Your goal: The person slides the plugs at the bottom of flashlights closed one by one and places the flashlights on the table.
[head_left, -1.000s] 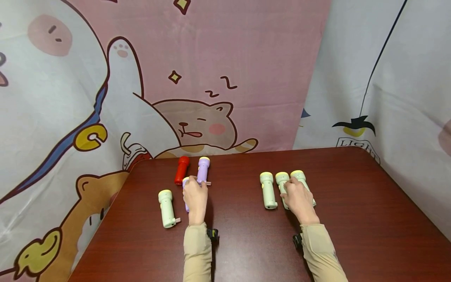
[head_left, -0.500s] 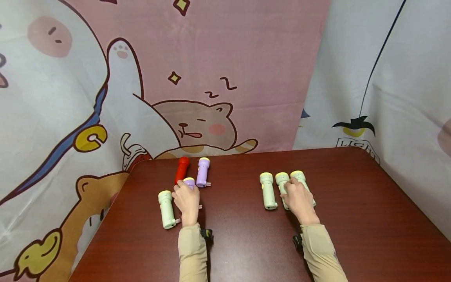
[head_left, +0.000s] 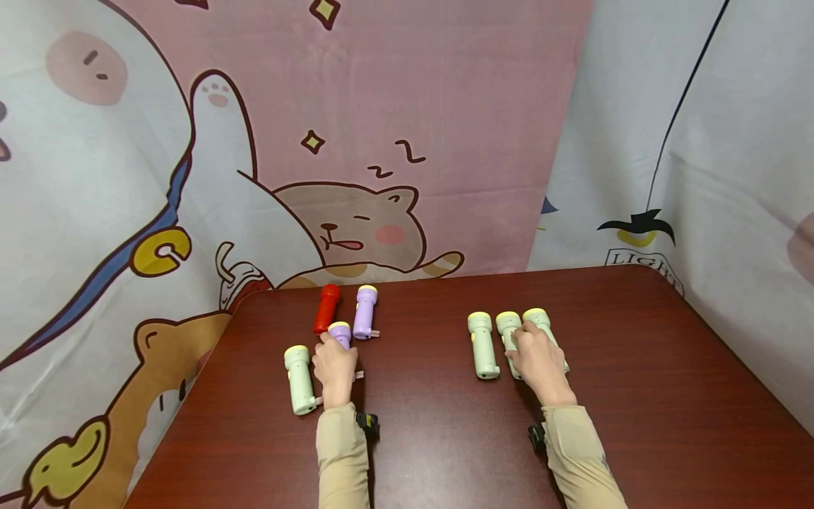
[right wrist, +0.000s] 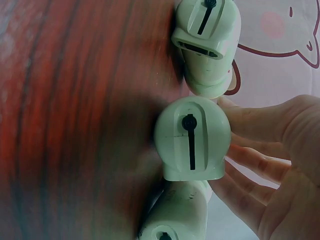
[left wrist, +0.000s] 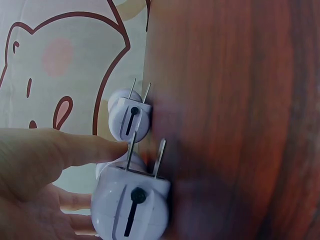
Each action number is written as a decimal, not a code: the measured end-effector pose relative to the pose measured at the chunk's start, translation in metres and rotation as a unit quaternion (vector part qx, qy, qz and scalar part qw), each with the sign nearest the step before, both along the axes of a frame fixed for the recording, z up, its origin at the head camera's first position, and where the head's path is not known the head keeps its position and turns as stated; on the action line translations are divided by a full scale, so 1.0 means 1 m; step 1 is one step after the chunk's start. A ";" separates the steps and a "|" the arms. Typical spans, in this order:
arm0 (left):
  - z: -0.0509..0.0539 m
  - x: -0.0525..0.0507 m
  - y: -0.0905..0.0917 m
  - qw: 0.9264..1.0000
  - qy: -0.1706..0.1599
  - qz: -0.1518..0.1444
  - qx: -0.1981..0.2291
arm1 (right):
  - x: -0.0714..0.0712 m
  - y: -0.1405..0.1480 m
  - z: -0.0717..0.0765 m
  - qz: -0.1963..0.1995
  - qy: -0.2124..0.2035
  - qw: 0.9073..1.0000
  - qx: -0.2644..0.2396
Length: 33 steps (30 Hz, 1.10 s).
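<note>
In the head view my left hand (head_left: pixel 335 367) grips a purple flashlight (head_left: pixel 342 334) lying on the table. Its thumb and fingers lie on opposite sides of the barrel; the left wrist view shows the tail (left wrist: pixel 132 205) with two plug prongs up beside the thumb. Another purple flashlight (head_left: pixel 365 312) lies just beyond. My right hand (head_left: pixel 539 360) holds the middle one of three pale green flashlights (head_left: pixel 508 324), thumb to its left. In the right wrist view its tail (right wrist: pixel 192 145) faces me, with a black switch. The right-hand green flashlight (head_left: pixel 539 318) is partly hidden.
A red flashlight (head_left: pixel 327 309) lies at the back left, and a pale green flashlight (head_left: pixel 299 380) with its prongs out lies left of my left hand. The left one of the three green flashlights (head_left: pixel 483 346) lies beside my right hand. A printed cloth (head_left: pixel 496 141) hangs behind the brown table (head_left: pixel 432 438).
My left hand has shifted left and a little nearer, uncovering the head and prongs of the near purple flashlight, which has turned slightly. The right hand has stayed in place.
</note>
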<state>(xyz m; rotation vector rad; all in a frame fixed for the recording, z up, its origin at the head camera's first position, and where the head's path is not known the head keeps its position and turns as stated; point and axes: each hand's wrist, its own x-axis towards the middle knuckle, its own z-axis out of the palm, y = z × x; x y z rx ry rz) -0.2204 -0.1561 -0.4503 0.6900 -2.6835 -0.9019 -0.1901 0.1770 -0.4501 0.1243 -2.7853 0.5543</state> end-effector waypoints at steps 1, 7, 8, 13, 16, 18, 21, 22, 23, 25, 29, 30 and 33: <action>0.000 0.000 0.000 1.000 -0.003 0.000 0.000 | 0.000 0.000 0.000 0.000 0.000 1.000 0.000; 0.001 0.000 -0.002 1.000 -0.011 -0.001 0.004 | 0.001 0.000 0.000 0.000 0.000 1.000 0.000; 0.001 -0.001 -0.002 1.000 -0.012 -0.001 0.004 | 0.000 -0.001 0.000 0.000 0.001 1.000 0.000; 0.001 -0.001 -0.003 1.000 -0.001 -0.001 0.005 | 0.000 -0.001 0.001 0.000 0.005 1.000 0.000; 0.001 -0.001 -0.004 1.000 0.010 -0.001 0.007 | 0.000 -0.002 0.001 -0.001 0.006 1.000 0.000; 0.001 -0.001 -0.005 1.000 0.015 -0.002 0.007 | 0.000 -0.002 0.001 -0.002 0.005 1.000 0.000; 0.001 -0.001 -0.006 1.000 0.016 -0.004 0.010 | 0.000 -0.001 0.002 -0.002 0.001 1.000 0.001; 0.001 -0.001 -0.006 1.000 0.016 -0.005 0.010 | 0.000 -0.001 0.002 -0.003 0.000 1.000 0.001; 0.001 -0.001 -0.006 1.000 0.017 -0.006 0.011 | 0.000 -0.001 0.002 -0.004 0.001 1.000 0.001; 0.001 -0.001 -0.007 1.000 0.017 -0.008 0.012 | 0.000 -0.002 0.002 -0.005 0.001 1.000 0.002; 0.001 0.000 -0.008 1.000 0.019 -0.014 0.015 | 0.000 -0.002 0.002 -0.003 -0.001 1.000 0.002; 0.001 0.000 -0.008 1.000 0.020 -0.015 0.016 | 0.000 -0.002 0.002 -0.003 -0.001 1.000 0.003; 0.001 0.000 -0.009 0.999 0.022 -0.017 0.019 | 0.000 -0.002 0.001 -0.002 -0.002 1.000 0.003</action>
